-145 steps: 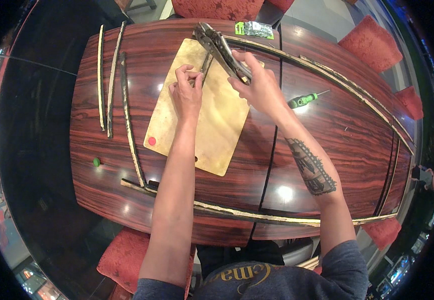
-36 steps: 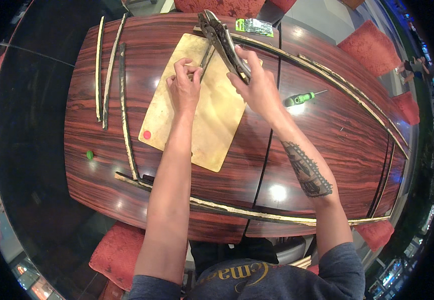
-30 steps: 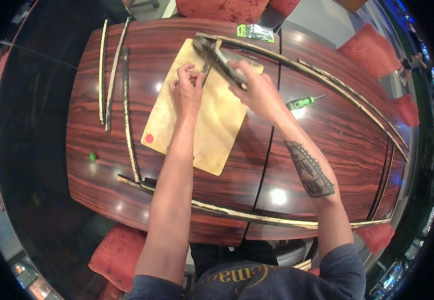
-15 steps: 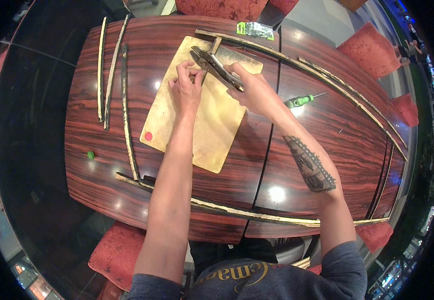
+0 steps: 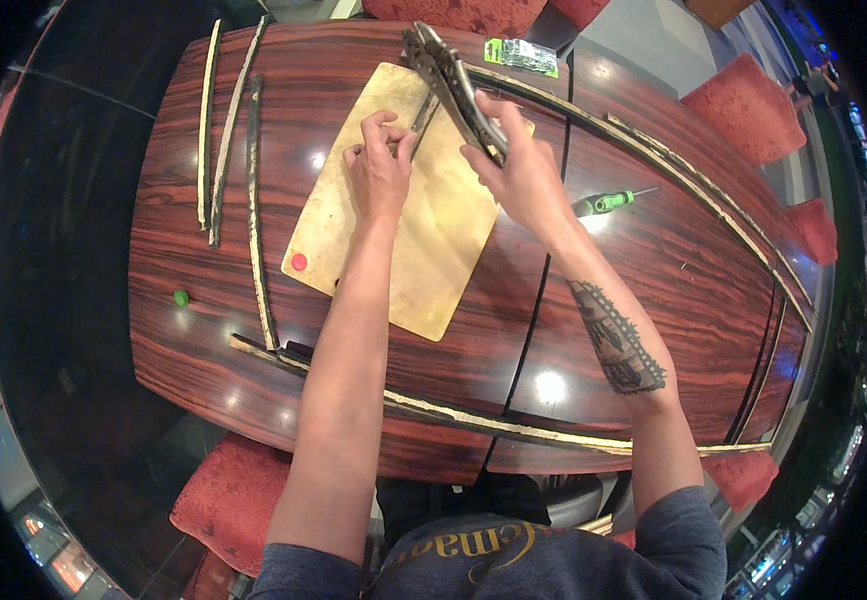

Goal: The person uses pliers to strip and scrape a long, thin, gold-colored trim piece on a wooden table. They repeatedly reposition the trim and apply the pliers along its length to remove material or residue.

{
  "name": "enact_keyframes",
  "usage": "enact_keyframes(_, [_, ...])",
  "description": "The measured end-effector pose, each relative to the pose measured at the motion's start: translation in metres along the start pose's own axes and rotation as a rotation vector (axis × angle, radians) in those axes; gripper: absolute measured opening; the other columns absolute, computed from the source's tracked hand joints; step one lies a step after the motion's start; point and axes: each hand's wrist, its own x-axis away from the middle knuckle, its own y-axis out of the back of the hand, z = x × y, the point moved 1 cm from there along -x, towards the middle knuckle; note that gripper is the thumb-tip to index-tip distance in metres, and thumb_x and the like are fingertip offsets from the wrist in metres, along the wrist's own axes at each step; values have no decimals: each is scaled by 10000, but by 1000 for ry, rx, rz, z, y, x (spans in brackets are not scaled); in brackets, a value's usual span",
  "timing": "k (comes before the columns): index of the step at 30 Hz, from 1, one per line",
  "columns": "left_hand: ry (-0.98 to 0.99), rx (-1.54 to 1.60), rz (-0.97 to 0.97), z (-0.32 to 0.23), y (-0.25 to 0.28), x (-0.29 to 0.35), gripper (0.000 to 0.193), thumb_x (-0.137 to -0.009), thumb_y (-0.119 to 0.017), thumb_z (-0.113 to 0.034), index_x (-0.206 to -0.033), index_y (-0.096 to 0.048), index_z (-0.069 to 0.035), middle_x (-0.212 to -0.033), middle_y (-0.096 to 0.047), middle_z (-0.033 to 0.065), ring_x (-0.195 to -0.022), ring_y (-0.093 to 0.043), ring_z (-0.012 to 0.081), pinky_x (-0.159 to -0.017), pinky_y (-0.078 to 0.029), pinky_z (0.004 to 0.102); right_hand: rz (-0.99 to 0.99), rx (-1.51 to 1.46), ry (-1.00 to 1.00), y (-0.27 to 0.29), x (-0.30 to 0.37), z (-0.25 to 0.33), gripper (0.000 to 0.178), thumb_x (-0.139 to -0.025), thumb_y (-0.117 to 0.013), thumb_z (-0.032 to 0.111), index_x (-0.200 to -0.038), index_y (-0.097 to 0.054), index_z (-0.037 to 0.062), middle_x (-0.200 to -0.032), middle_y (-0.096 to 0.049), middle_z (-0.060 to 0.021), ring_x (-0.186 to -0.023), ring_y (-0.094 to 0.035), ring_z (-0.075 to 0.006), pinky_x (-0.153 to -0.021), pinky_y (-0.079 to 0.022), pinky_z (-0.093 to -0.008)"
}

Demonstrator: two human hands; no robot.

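My right hand (image 5: pixel 526 180) grips a pair of dark metal pliers (image 5: pixel 459 95) by the handles. The jaws reach past the far edge of a yellowed cutting board (image 5: pixel 424 260), over the end of a long strip at the back. My left hand (image 5: pixel 382 180) is above the middle of the board, thumb and fingers pinched at the near end of a thin dark strip (image 5: pixel 424 118). That strip points away from me, and its far end is partly hidden by the pliers. A red dot marks the board's near left corner.
Long wooden strips with dark edges lie at the left (image 5: pixel 254 210), along the near edge (image 5: pixel 494 425) and along the far right (image 5: pixel 694 175). A green-handled screwdriver (image 5: pixel 604 203) lies right of the board. A green packet (image 5: pixel 522 56) is at the back, a small green cap (image 5: pixel 182 298) at left.
My right hand has moved the pliers away from my left fingers, up and to the right. My left hand stays at the strip's near end. The view has shifted slightly.
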Motion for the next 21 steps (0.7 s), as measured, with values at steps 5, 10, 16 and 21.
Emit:
enact_keyframes(5, [15, -8, 19, 0, 2, 2, 369, -949, -682, -177, -1239, -462, -122, -898, -729, -8, -852, -689, 170, -913, -371, 375, 95, 36, -18, 5, -4, -5, 510, -900, -710, 133, -1345, -462, 114, -954, -693, -284, -896, -685, -461, -744, -541, -486])
enact_keyframes(10, [-7, -4, -10, 0, 3, -1, 362, -954, -678, -182, -1240, -462, -135, -903, -731, -12, -851, -695, 177, -908, -370, 380, -1, -3, -22, -1, -2, -1, 533, -898, -714, 135, -1367, -462, 125, -1004, -698, -269, -955, -682, -459, -776, -546, -472])
enact_keyframes(16, [-17, -15, -5, -1, 1, -1, 356, -958, -670, -169, -1242, -457, -138, -900, -732, -14, -845, -695, 179, -903, -365, 378, -90, 8, 106, 9, -8, -1, 560, -908, -720, 133, -1409, -469, 126, -940, -721, -186, -641, -686, -236, -580, -533, -392])
enact_keyframes(21, [2, 8, 2, 5, 1, 0, 352, -957, -673, -167, -1237, -462, -138, -900, -729, -11, -848, -695, 185, -904, -369, 380, 225, 93, -35, 0, -4, -8, 524, -895, -722, 129, -1350, -465, 103, -1051, -695, -268, -1037, -645, -471, -811, -531, -493])
